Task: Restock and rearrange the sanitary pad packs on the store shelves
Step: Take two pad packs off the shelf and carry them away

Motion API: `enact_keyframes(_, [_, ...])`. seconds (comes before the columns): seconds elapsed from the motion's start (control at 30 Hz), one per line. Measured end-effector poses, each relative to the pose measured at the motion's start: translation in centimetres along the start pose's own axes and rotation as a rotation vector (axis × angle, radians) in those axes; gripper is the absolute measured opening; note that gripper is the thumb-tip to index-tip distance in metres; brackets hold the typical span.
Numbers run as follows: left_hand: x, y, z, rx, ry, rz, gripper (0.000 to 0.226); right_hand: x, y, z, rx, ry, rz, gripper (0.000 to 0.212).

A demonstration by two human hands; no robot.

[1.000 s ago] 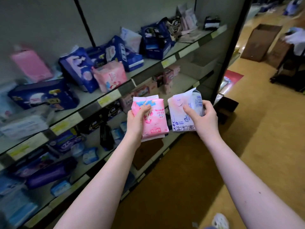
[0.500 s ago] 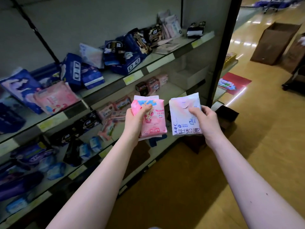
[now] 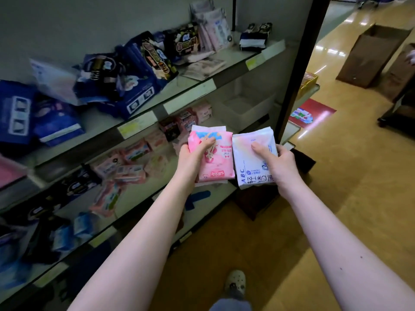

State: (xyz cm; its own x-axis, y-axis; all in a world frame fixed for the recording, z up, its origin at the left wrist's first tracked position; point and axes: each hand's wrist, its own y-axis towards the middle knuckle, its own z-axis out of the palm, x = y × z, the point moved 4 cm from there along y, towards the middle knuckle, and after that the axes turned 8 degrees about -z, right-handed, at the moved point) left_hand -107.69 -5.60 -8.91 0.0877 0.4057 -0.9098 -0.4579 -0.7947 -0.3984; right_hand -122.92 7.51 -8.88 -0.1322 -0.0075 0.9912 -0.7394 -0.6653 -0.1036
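Note:
My left hand (image 3: 193, 157) grips a pink pad pack (image 3: 219, 162), thumb across its front, with a white pack edge showing behind it. My right hand (image 3: 279, 161) grips a white pad pack (image 3: 251, 167) with blue lettering, thumb on its face. Both packs are held side by side in front of the middle shelf (image 3: 134, 194). The upper shelf (image 3: 190, 95) carries dark blue packs (image 3: 137, 95), black packs (image 3: 184, 44) and pale pink ones (image 3: 213, 30). Pink packs (image 3: 132, 162) lie loose on the middle shelf.
A black upright post (image 3: 298, 70) ends the shelving on the right. Beyond it are cardboard boxes (image 3: 370, 57) on the yellow floor and a red sheet (image 3: 314, 113). A dark box (image 3: 253, 200) sits at the shelf's foot. My shoe (image 3: 234, 280) is below.
The view has swung further right along the shelving; the blue packs slid left in view. Both hands keep the same hold on their packs, still side by side.

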Motion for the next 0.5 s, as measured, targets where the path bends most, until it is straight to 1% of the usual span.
enact_keyframes(0.07, [-0.5,2.9,0.9,-0.023,-0.013,-0.065,0.041,0.3,3.4,-0.1,-0.005,-0.025,-0.005,0.044])
enact_keyframes(0.1, [-0.7,4.1,1.3,-0.024,-0.017,-0.101,0.043,0.5,4.8,-0.2,-0.01,-0.033,-0.007,0.045])
enact_keyframes(0.13, [-1.0,5.2,1.7,-0.008,-0.02,-0.134,0.04,0.7,6.3,-0.2,-0.019,-0.035,-0.009,0.045])
enact_keyframes(0.27, [-2.7,8.9,4.1,0.155,-0.102,-0.228,0.02,1.4,11.9,0.1,-0.044,-0.018,-0.017,0.043])
enact_keyframes(0.3, [-3.0,9.7,4.5,0.149,-0.122,-0.226,0.018,1.4,13.1,0.3,-0.038,-0.012,-0.017,0.042])
enact_keyframes(0.33, [-3.2,10.6,4.6,0.106,-0.129,-0.196,0.021,1.4,14.0,0.5,-0.03,-0.014,-0.016,0.041])
enact_keyframes(0.4, [-3.4,12.3,4.5,-0.003,-0.111,-0.136,0.038,1.2,15.8,0.7,-0.017,-0.008,-0.009,0.037])
enact_keyframes(0.43, [-3.5,13.0,4.7,-0.021,-0.097,-0.126,0.041,1.1,16.7,0.8,-0.012,-0.005,-0.01,0.034])
enact_keyframes(0.5, [-3.7,14.3,5.3,-0.003,-0.075,-0.105,0.045,1.1,18.6,0.6,-0.01,-0.005,-0.007,0.027])
